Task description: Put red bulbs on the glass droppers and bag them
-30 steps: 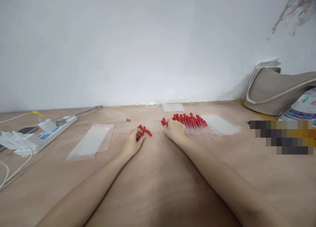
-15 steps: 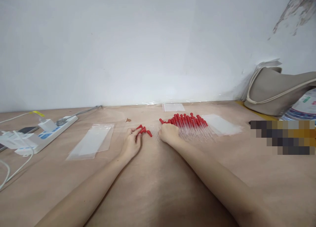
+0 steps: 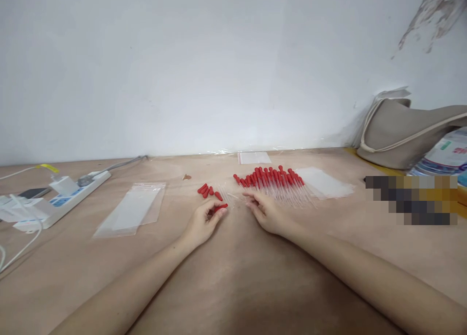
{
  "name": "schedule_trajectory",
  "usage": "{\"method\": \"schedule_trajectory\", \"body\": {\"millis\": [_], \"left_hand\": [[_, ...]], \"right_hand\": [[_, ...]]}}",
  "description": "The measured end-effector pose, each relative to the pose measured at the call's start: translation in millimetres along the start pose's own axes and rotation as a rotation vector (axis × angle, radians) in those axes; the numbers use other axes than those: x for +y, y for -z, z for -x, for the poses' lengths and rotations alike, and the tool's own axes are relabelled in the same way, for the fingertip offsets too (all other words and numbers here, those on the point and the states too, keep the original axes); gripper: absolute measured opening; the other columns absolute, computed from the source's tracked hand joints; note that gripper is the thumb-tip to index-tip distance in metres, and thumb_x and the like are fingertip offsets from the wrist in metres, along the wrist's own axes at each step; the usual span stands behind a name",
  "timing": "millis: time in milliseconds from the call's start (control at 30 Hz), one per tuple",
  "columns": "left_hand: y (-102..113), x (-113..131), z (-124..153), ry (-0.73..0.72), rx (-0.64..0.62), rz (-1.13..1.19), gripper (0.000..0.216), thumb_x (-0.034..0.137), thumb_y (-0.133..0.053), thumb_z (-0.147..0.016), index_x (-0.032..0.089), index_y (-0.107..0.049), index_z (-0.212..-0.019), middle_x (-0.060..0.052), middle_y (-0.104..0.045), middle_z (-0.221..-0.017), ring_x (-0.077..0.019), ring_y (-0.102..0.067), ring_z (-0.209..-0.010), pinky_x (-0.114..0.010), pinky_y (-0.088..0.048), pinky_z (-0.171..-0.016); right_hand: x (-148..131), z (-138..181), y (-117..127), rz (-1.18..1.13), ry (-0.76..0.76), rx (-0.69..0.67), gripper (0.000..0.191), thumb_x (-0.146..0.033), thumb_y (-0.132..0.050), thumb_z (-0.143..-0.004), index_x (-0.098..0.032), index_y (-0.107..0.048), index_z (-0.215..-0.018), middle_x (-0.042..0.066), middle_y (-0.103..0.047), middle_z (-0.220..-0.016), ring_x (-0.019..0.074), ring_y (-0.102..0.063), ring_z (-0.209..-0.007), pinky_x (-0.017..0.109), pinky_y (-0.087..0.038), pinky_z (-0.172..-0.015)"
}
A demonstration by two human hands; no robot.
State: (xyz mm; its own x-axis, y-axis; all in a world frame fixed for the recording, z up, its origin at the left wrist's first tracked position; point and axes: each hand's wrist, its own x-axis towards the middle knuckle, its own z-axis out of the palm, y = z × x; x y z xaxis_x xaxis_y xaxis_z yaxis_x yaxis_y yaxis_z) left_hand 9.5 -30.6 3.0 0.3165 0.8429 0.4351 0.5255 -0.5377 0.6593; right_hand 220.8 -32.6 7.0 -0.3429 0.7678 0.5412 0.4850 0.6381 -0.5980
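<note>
Left hand (image 3: pixel 204 223), pinched closed: one red bulb (image 3: pixel 221 207), now drawn clear of the loose bulbs (image 3: pixel 206 194) beyond that hand; right hand (image 3: pixel 270 213), fingertips nearly together: apparently one clear tube (image 3: pixel 234 195), the hand now withdrawn from the capped droppers (image 3: pixel 277 177) beyond it; bare tubes (image 3: pixel 222 191), beyond and between both hands; bulb and tube thus both held, apparently unjoined.

Between the left hand (image 3: pixel 202 222) and right hand (image 3: pixel 269 214), a gap of bare brown tabletop (image 3: pixel 237 272) is left, widening toward the body between the forearms. Passage beyond is obstructed by loose clear tubes (image 3: pixel 222 191), flanked by loose red bulbs (image 3: pixel 206 191) on the left and densely packed red-bulbed droppers (image 3: pixel 272 178) on the right.
</note>
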Motion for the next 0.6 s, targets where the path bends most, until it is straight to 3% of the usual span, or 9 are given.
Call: {"method": "schedule_trajectory", "body": {"millis": [133,467,600], "left_hand": [[-4.0,0.3,-2.3,-0.001,-0.022,0.077,0.022,0.031,-0.048,-0.082,0.017,-0.058,-0.095,-0.004,-0.062,-0.089,-0.0158,-0.057,-0.081,-0.027,-0.044,-0.073],[-5.4,-3.7,-0.5,0.004,-0.021,0.091,0.021,0.031,-0.050,-0.080,0.017,-0.060,-0.093,-0.004,-0.064,-0.086,-0.0155,-0.058,-0.079,-0.026,-0.045,-0.072],[-5.1,-1.3,0.5,-0.020,-0.076,0.082,0.019,0.030,-0.049,-0.081,0.017,-0.061,-0.088,-0.002,-0.064,-0.081,-0.0140,-0.058,-0.075,-0.023,-0.045,-0.068]], "right_hand": [[1.1,16.6,6.4,0.011,0.058,-0.059,0.026,-0.021,-0.037,-0.086,-0.018,-0.056,-0.103,0.006,-0.058,-0.086,0.0139,-0.054,-0.079,0.028,-0.043,-0.072],[-3.9,15.7,5.2,0.008,0.082,-0.079,0.025,-0.020,-0.041,-0.085,-0.017,-0.059,-0.101,0.004,-0.057,-0.079,0.0118,-0.052,-0.072,0.024,-0.043,-0.066],[-0.5,15.1,2.2,0.004,0.109,-0.071,0.021,-0.023,-0.044,-0.084,-0.017,-0.062,-0.093,0.004,-0.058,-0.076,0.0116,-0.053,-0.069,0.023,-0.042,-0.063]]}}
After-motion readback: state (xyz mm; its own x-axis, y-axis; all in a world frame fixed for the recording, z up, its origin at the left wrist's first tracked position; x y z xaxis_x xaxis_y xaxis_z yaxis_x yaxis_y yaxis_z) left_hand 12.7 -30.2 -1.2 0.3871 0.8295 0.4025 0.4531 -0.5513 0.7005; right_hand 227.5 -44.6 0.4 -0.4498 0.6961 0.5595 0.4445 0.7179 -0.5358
